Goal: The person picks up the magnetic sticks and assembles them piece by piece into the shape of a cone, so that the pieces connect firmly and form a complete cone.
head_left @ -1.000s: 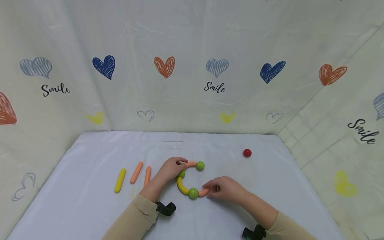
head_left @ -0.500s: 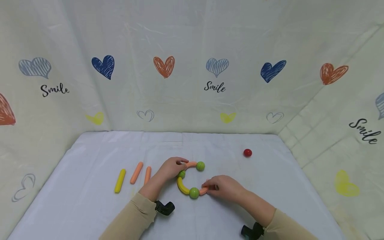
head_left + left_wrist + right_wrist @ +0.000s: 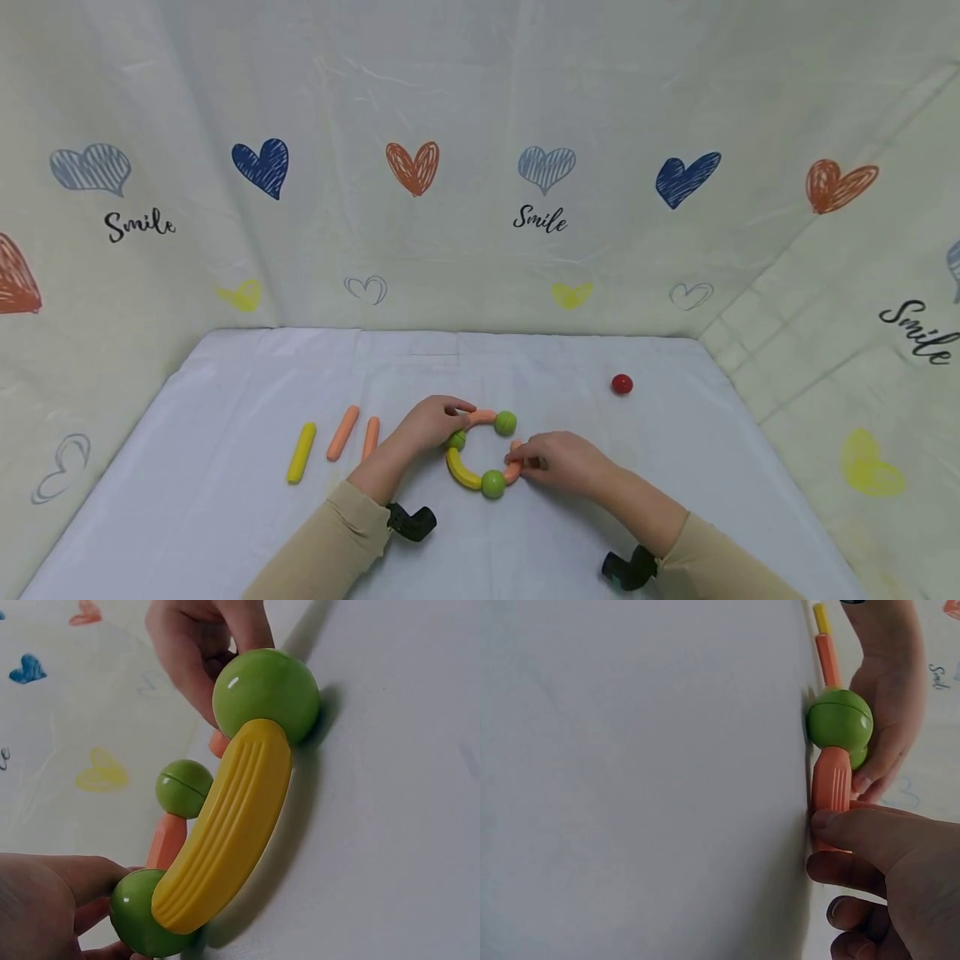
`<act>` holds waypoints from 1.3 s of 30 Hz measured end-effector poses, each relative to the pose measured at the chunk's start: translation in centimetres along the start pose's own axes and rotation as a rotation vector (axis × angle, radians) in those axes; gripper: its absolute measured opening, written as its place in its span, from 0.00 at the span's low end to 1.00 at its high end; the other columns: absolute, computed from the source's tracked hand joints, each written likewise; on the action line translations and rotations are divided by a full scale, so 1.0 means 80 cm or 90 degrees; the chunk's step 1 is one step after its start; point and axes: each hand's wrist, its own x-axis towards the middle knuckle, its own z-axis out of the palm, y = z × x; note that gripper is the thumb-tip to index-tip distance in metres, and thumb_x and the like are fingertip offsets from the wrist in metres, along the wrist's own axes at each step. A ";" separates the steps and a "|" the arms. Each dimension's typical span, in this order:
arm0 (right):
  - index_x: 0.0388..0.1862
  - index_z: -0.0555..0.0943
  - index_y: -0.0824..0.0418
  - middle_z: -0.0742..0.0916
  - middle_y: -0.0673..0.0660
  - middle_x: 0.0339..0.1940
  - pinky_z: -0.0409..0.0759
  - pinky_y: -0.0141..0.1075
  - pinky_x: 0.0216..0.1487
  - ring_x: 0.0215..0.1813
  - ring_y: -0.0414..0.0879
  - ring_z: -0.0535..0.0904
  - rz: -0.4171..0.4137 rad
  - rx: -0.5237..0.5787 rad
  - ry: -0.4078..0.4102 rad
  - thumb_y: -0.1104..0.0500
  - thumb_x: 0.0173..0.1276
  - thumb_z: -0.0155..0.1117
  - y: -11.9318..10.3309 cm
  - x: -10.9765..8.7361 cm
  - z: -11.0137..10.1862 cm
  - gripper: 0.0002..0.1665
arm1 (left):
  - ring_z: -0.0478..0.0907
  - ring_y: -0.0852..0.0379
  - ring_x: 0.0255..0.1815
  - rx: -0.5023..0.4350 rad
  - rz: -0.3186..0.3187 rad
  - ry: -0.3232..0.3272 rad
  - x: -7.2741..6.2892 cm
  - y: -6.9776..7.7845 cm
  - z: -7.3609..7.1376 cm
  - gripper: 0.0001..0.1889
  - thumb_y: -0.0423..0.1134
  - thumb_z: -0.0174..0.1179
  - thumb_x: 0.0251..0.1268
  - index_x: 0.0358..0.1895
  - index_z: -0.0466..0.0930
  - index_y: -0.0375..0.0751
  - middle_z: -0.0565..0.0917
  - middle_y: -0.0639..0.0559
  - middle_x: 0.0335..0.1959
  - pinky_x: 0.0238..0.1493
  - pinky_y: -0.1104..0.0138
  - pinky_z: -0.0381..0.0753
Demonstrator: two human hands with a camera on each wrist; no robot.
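Note:
A curved chain of toy building rods and balls lies on the white cloth. A curved yellow rod [image 3: 225,832] joins two green balls [image 3: 266,694]. At the chain's upper left my left hand [image 3: 429,425] pinches a curved orange rod [image 3: 483,416], just beyond a green ball [image 3: 146,911]. Another green ball [image 3: 506,423] caps that rod's far end. My right hand [image 3: 566,462] pinches a second curved orange rod [image 3: 831,780] between thumb and fingers, at the chain's lower right. This rod's upper end points toward the far ball, with a gap between them.
Left of the chain lie a straight yellow rod [image 3: 302,453] and two straight orange rods [image 3: 342,433], one partly hidden by the left wrist. A red ball [image 3: 622,384] sits at the back right. A curtain [image 3: 465,250] printed with hearts hangs behind the table.
My right hand has moved up and slightly left, swinging its orange rod from pointing right to pointing up. The chain has shifted a little right and curls tighter. My left hand keeps its hold.

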 end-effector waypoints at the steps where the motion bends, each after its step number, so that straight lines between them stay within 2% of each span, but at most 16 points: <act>1: 0.50 0.88 0.47 0.80 0.34 0.28 0.73 0.30 0.33 0.28 0.33 0.70 -0.002 -0.002 0.002 0.55 0.66 0.71 0.001 0.000 -0.001 0.13 | 0.77 0.54 0.41 0.001 -0.001 -0.002 0.000 0.001 0.000 0.12 0.44 0.61 0.70 0.54 0.86 0.53 0.82 0.46 0.50 0.41 0.62 0.78; 6: 0.50 0.88 0.48 0.80 0.35 0.27 0.73 0.30 0.33 0.28 0.33 0.70 -0.014 -0.009 0.006 0.56 0.66 0.70 0.004 0.000 -0.004 0.13 | 0.76 0.54 0.40 0.005 -0.007 -0.008 0.000 0.002 0.002 0.12 0.44 0.61 0.70 0.53 0.86 0.53 0.81 0.47 0.49 0.40 0.63 0.78; 14: 0.51 0.87 0.48 0.79 0.36 0.27 0.72 0.30 0.32 0.28 0.34 0.69 -0.012 -0.016 0.008 0.58 0.67 0.69 0.007 -0.002 -0.005 0.15 | 0.76 0.55 0.42 0.012 0.013 -0.019 0.001 0.000 0.004 0.12 0.43 0.61 0.70 0.54 0.86 0.53 0.82 0.49 0.48 0.41 0.62 0.77; 20: 0.52 0.87 0.48 0.76 0.36 0.25 0.70 0.30 0.32 0.28 0.34 0.69 -0.031 -0.014 0.016 0.56 0.67 0.70 0.005 -0.004 -0.008 0.14 | 0.77 0.55 0.43 0.016 0.017 -0.023 0.004 0.000 0.004 0.13 0.45 0.62 0.69 0.54 0.85 0.53 0.82 0.48 0.49 0.42 0.61 0.77; 31: 0.47 0.88 0.47 0.75 0.36 0.24 0.70 0.29 0.33 0.28 0.36 0.71 -0.055 -0.003 0.010 0.52 0.65 0.72 0.007 -0.004 -0.006 0.12 | 0.76 0.54 0.45 0.085 0.029 -0.062 0.020 0.009 -0.002 0.13 0.45 0.60 0.70 0.54 0.85 0.55 0.81 0.48 0.53 0.47 0.58 0.77; 39: 0.48 0.88 0.47 0.77 0.37 0.27 0.72 0.29 0.34 0.29 0.36 0.71 -0.052 -0.009 0.011 0.52 0.65 0.71 0.013 0.000 -0.008 0.13 | 0.76 0.55 0.44 0.108 0.023 -0.063 0.023 0.004 -0.004 0.12 0.44 0.60 0.70 0.52 0.86 0.56 0.82 0.49 0.52 0.46 0.59 0.77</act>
